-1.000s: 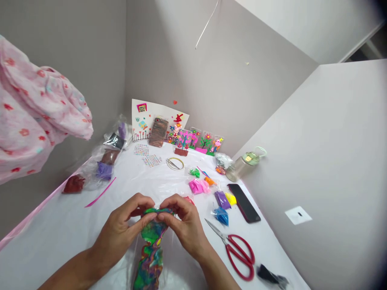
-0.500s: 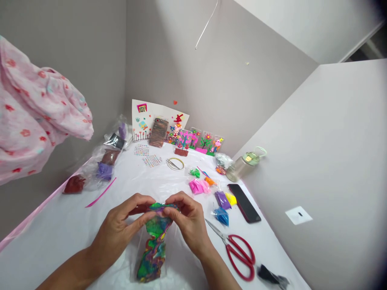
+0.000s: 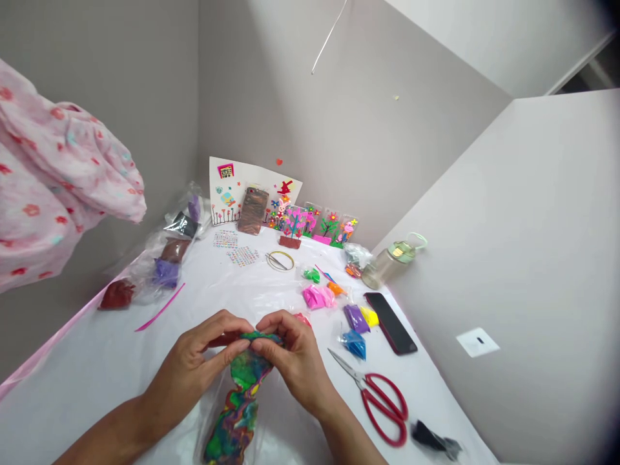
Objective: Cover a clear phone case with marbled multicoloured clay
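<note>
Between my two hands is marbled modelling clay (image 3: pixel 238 413) in green, blue, purple and yellow, a long uneven strip. My left hand (image 3: pixel 198 355) pinches its upper end between thumb and fingers. Close beside it, my right hand (image 3: pixel 293 352) pinches the same end, thumb in front and fingers behind. The clay's lower part hangs down toward me, over a clear flat piece whose edges show on both sides; I cannot tell whether it is attached. Behind my right hand, a red packet (image 3: pixel 303 319) is partly hidden. Red-handled scissors (image 3: pixel 385 403) lie slightly open to the right.
Bagged clay in pink (image 3: pixel 318 296), purple (image 3: pixel 356 318) and blue (image 3: pixel 354 344) lies right, near a black phone (image 3: pixel 391 323) and bottle (image 3: pixel 390 263). More bags (image 3: pixel 167 272) line the left edge. Decorated cases (image 3: pixel 329 226) stand at the back. Floral cloth (image 3: pixel 62 181) hangs left.
My right hand has shifted slightly left, closer to my left hand. The clay's lower end has swung a little left and toward me. The red packet shows more behind my right hand.
</note>
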Demonstrator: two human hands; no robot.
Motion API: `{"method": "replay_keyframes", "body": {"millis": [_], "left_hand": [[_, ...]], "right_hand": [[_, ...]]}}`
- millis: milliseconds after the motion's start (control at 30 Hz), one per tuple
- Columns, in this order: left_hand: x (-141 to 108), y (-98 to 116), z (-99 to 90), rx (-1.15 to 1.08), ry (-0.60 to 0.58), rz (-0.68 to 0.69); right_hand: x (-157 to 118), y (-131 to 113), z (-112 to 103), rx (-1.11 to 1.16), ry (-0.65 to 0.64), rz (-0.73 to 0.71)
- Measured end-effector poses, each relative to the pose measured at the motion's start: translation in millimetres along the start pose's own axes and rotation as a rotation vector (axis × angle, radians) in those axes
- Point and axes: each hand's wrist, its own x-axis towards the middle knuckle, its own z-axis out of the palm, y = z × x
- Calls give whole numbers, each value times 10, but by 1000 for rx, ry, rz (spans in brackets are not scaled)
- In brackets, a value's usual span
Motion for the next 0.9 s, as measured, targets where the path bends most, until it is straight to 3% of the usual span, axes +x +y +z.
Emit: {"method": "replay_keyframes", "body": {"millis": [333,600,767,900], "left_hand": [[28,12,-1,-4,14,-48],[21,-9,-41,-50,-48,-55],[23,-47,-43,-187,34,-210],[43,-40,-64,-223,13,-207]], "right_hand": [[6,-4,2,17,6,28],[14,-4,-8,41,-16,35],[6,-20,9,37,13,8],[-10,-7,21,-38,87,-90]]}}
